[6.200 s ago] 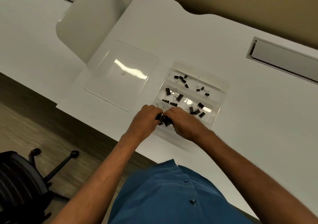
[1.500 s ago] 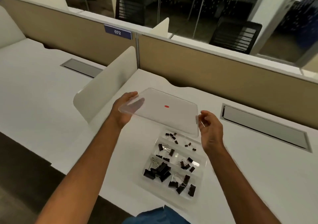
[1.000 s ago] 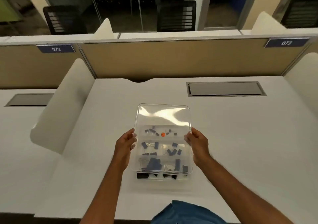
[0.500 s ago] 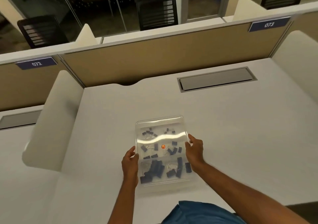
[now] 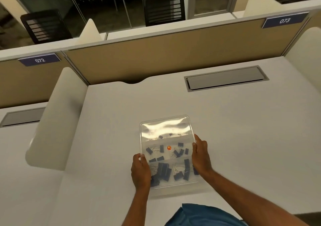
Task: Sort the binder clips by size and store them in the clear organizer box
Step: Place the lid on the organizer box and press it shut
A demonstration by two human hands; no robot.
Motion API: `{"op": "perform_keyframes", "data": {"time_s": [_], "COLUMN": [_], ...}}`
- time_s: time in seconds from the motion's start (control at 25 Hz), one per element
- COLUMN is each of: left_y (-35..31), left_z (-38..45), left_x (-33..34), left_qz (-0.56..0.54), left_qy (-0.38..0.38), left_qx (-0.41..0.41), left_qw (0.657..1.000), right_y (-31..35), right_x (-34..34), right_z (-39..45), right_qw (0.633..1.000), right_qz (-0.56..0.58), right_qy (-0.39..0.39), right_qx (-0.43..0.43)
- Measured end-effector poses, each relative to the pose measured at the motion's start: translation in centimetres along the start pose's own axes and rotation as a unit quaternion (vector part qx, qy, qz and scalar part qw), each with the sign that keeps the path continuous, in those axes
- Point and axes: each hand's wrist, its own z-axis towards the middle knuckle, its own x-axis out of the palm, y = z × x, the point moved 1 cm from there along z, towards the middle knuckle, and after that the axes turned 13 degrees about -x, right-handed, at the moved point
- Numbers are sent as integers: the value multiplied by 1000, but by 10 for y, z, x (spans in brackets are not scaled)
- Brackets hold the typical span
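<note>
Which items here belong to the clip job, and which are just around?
Job: clear lid, held by left hand and right hand; organizer box; binder clips.
Around: desk, cable hatch, divider, office chair.

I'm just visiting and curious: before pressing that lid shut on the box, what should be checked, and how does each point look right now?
1. Left hand grips the lid edge: ok.
2. Right hand grips the opposite edge: ok.
3. Clips lie inside the box, under the lid: ok.
4. Lid corners lined up with box: cannot tell.
5. Lid fully seated: cannot tell.
6. Desk around the box free of stray clips: ok.
</note>
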Motion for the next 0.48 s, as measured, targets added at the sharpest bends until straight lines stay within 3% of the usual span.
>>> {"op": "perform_keyframes", "data": {"time_s": [0.32, 0.48], "left_y": [-1, 0], "left_z": [10, 15], "left_x": [3, 5], "left_qz": [60, 69], "left_qy": [-10, 4], "left_qx": [-52, -53], "left_qw": [997, 996], "right_y": [-5, -7], "right_x": [-2, 0], "right_z": [5, 5], "right_qw": [990, 994], "right_qz": [101, 86], "right_qy": [11, 9], "right_qx": [99, 64]}}
